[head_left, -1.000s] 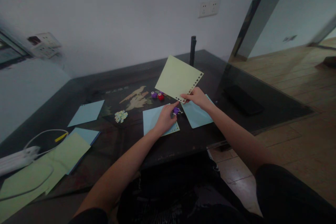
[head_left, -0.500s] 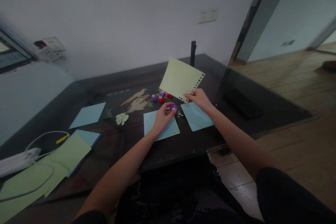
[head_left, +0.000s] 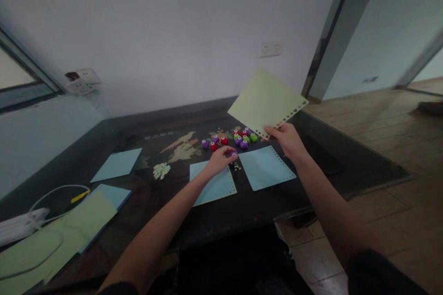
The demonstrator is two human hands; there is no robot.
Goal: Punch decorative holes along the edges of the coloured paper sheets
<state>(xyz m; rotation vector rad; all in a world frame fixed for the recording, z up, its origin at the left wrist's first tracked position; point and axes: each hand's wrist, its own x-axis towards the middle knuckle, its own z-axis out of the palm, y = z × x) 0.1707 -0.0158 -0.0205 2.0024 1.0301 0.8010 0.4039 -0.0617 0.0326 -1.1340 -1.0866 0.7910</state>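
Far to the left, a white power strip and its cord lie on green paper at the near corner of the dark table, with one blue sheet lying flat a bit farther off. Next comes a small heap of paper bits. In the middle, the left hand rests over a blue punched sheet, its fingers curled around a little purple punch, down low by the table. Just past it sits a bunch of red, purple and green punches, close enough to grab. To the right, another blue sheet with holes lies flat. The right hand pinches the near corner of a green sheet and holds it up in the air, tilted, so the row of holes along its edge shows.
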